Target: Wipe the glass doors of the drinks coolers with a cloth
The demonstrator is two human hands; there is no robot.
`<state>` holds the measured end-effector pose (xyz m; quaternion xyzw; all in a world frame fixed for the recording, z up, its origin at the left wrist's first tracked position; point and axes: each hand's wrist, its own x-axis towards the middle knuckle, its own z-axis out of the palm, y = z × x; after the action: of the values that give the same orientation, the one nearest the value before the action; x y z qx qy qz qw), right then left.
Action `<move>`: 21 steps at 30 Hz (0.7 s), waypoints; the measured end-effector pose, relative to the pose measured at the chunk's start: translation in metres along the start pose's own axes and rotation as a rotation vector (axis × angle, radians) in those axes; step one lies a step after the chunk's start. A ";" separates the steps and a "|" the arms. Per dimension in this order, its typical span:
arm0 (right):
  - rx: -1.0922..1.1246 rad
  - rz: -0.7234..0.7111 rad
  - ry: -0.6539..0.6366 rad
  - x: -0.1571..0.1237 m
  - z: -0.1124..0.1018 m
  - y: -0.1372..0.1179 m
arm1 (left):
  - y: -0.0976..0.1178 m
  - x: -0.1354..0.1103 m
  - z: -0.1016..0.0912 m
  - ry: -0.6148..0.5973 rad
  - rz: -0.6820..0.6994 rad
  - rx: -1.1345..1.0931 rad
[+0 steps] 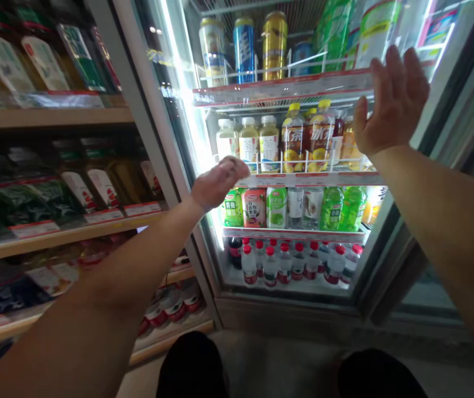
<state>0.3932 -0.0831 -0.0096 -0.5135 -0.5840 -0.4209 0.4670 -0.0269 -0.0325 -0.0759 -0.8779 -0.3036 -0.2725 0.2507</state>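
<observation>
My right hand is raised at the upper right of a lit drinks fridge, palm toward it, fingers stretched out and holding nothing. Lower and to the left, my left hand is in front of the fridge's left side, seen edge-on and slightly blurred. Its fingers look loosely extended, with nothing visible in them. Behind it are white-capped tea bottles and green drink cartons. Brown iced tea bottles with yellow caps stand between the hands. Whether either hand touches glass, I cannot tell.
Cans line the top fridge shelf, and red-capped water bottles the bottom. At left, a wooden shelf rack carries dark rows of bottles. My knees show above the floor. A dark frame borders the fridge's right side.
</observation>
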 end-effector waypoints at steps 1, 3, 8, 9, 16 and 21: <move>0.010 -0.009 0.027 -0.002 -0.001 -0.002 | 0.002 -0.001 0.002 -0.063 0.087 -0.012; 0.011 -0.020 0.057 -0.004 -0.005 -0.007 | 0.003 0.003 -0.004 -0.087 0.147 0.034; 0.017 -0.012 0.029 -0.005 -0.009 -0.011 | 0.014 0.047 -0.034 0.229 -0.175 0.161; 0.012 -0.013 0.029 -0.005 -0.009 -0.011 | 0.021 0.052 -0.032 0.258 -0.197 0.173; 0.004 0.002 0.009 -0.004 -0.010 -0.010 | 0.052 0.059 0.001 -0.113 0.379 0.220; 0.026 -0.010 -0.009 -0.004 -0.010 -0.007 | 0.051 0.088 -0.025 0.230 0.002 0.286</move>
<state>0.3877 -0.0946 -0.0112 -0.5063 -0.5939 -0.4133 0.4691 0.0575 -0.0480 -0.0166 -0.7966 -0.3078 -0.3248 0.4065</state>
